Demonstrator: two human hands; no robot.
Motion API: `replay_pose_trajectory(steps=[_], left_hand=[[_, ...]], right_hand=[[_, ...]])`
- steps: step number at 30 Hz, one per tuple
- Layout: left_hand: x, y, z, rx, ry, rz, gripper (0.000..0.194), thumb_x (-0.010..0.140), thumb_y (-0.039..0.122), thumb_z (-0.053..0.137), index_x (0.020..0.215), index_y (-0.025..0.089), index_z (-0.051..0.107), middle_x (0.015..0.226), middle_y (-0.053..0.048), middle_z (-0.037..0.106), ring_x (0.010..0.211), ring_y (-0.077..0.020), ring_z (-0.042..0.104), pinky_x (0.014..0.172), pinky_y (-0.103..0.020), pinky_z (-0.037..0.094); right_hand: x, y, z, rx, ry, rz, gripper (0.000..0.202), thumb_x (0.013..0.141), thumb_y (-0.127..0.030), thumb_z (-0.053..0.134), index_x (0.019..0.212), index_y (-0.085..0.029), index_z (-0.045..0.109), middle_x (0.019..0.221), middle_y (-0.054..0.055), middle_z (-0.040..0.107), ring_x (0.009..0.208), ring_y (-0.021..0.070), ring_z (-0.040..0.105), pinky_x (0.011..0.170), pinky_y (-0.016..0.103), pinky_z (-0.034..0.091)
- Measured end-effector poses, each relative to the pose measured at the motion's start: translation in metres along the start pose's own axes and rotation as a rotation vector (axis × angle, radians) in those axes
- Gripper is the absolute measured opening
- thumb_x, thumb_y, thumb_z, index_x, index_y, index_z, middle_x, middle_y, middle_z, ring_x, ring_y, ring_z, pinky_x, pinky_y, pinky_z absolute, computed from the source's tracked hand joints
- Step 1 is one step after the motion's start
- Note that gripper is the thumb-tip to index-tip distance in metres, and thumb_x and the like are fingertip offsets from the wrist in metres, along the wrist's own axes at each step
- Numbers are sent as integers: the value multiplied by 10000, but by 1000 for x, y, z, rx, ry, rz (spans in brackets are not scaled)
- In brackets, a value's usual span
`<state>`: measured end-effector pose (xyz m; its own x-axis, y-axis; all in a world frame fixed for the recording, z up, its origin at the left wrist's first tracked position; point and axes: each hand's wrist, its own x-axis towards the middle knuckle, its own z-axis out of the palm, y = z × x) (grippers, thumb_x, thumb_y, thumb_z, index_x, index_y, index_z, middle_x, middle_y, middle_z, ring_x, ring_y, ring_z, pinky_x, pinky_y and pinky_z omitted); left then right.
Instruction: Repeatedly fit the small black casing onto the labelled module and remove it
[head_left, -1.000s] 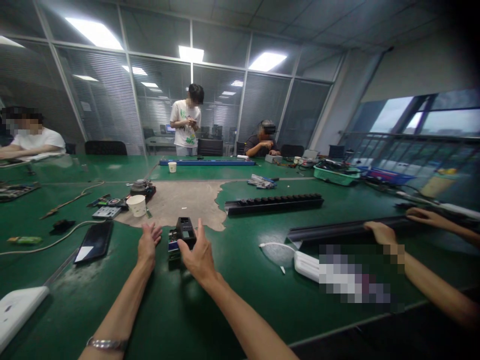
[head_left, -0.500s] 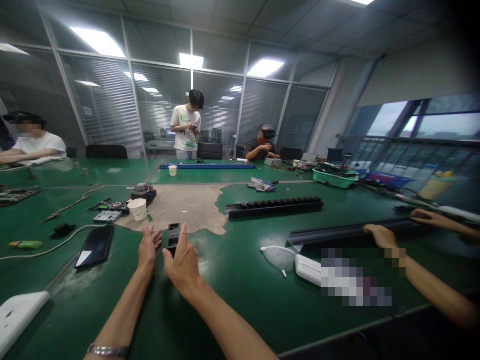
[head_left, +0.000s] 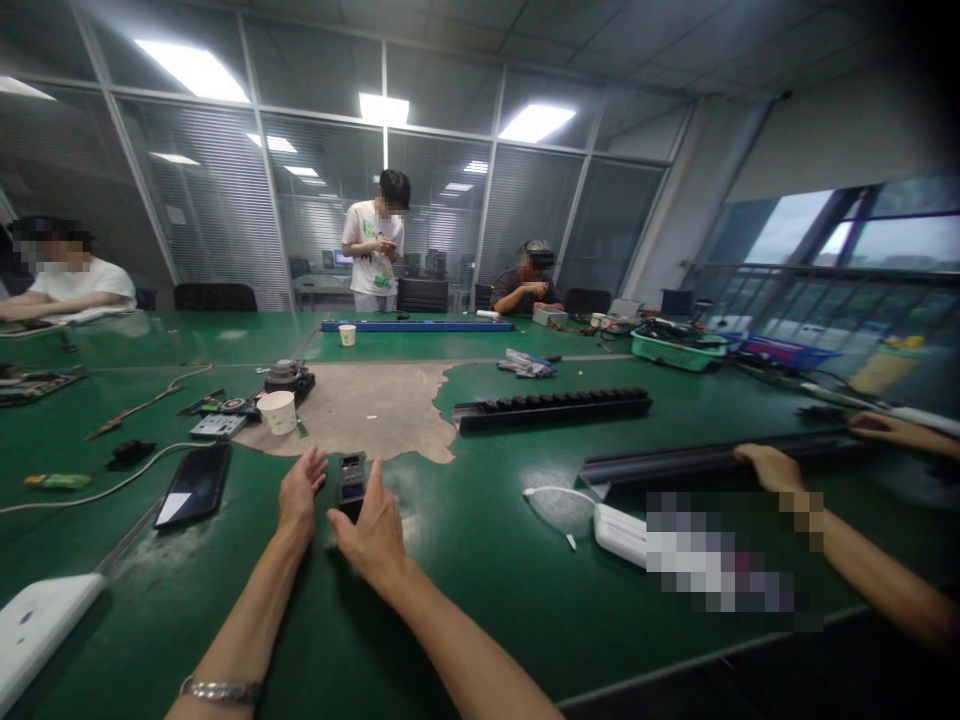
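A small black box-shaped device (head_left: 351, 478) with a panelled face stands on the green table between my two hands. To its left is my left hand (head_left: 301, 492), palm turned inward and fingers loosely curved apart, holding nothing. My right hand (head_left: 373, 525) is at its near right side, index finger pointing forward and thumb spread. Whether that index finger touches the device, I cannot tell. Part of the device's lower end is hidden behind my right hand.
Beyond my hands lie a brown sheet (head_left: 375, 400), a paper cup (head_left: 277, 412) and loose electronic parts. A phone (head_left: 193, 487) is at left. Black rails (head_left: 555, 408) and a white power bank (head_left: 621, 532) lie right, near a co-worker's hands (head_left: 769, 468). Other people are across the table.
The black device shows a different face or tilt between my hands. My right hand's fingers are a little more spread. The whole view has shifted slightly.
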<state>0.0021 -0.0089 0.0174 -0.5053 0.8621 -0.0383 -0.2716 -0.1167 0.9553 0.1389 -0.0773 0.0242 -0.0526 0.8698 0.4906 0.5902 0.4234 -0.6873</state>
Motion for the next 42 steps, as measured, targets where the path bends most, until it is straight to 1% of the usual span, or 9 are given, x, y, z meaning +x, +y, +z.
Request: replay_pose_trajectory(steps=[7, 10, 13, 20, 24, 30, 33, 38, 42], left_hand=[[-4, -3, -2, 34, -16, 62, 406, 821, 312, 363, 1036, 147, 666, 1199, -117, 594, 1075, -214, 572, 924, -378, 420], [-1, -3, -3, 26, -20, 52, 421, 834, 358, 385, 1129, 168, 618, 1225, -116, 577, 1080, -216, 569, 906, -381, 428], [2, -1, -3, 2, 2, 1, 495, 849, 408, 409, 1291, 199, 480, 1227, -128, 573, 1057, -206, 582, 892, -383, 430], [-2, 2, 0, -21, 7, -34, 602, 875, 528, 337, 1357, 172, 392, 1218, -154, 570, 1032, -202, 594, 895, -355, 425], [-2, 1, 0, -17, 12, -25, 692, 854, 610, 309, 1364, 149, 387, 1204, -168, 573, 1026, -207, 596, 900, -355, 423], [-1, 0, -1, -26, 7, -15, 730, 841, 645, 280, 1345, 134, 416, 1205, -175, 570, 1034, -213, 592, 902, -361, 425], [1, 0, -2, -26, 3, -25, 660, 867, 591, 284, 1296, 128, 476, 1216, -173, 565, 1045, -213, 586, 909, -367, 422], [0, 0, 0, -33, 29, -38, 448, 843, 363, 441, 1213, 137, 551, 1209, -149, 577, 1037, -200, 592, 923, -373, 419], [-1, -1, 0, -40, 29, -14, 401, 840, 284, 361, 1095, 124, 627, 1191, -137, 593, 1055, -196, 583, 937, -377, 414]], right_hand=[[2, -9, -1, 55, 7, 14, 864, 758, -255, 605, 1437, -62, 107, 1196, 209, 553, 1069, 305, 561, 876, 408, 461], [11, -17, -13, 108, 44, -1, 877, 772, -258, 598, 1441, -66, 65, 1227, 202, 538, 1096, 293, 549, 890, 398, 458], [22, -15, -35, 166, 86, -40, 876, 804, -267, 575, 1445, -83, 7, 1262, 178, 522, 1127, 262, 534, 923, 377, 442], [24, 42, -81, 93, 121, 31, 811, 796, -262, 585, 1437, -85, 120, 1302, 170, 496, 1201, 254, 477, 980, 370, 400], [15, 69, -85, 75, 107, 88, 840, 791, -254, 586, 1445, -98, 81, 1256, 151, 542, 1142, 241, 533, 956, 352, 423], [11, 79, -80, 36, 102, 75, 883, 766, -248, 604, 1445, -87, 63, 1240, 159, 551, 1135, 254, 536, 954, 365, 423], [10, 81, -80, 32, 100, 56, 894, 759, -260, 612, 1446, -94, 65, 1257, 157, 537, 1135, 257, 534, 954, 371, 424], [7, 83, -82, 31, 105, 34, 907, 754, -300, 633, 1444, -92, 81, 1312, 171, 483, 1197, 258, 479, 991, 376, 394], [7, 83, -81, 22, 94, 16, 872, 771, -279, 612, 1444, -88, 91, 1332, 188, 456, 1208, 269, 467, 989, 386, 392]])
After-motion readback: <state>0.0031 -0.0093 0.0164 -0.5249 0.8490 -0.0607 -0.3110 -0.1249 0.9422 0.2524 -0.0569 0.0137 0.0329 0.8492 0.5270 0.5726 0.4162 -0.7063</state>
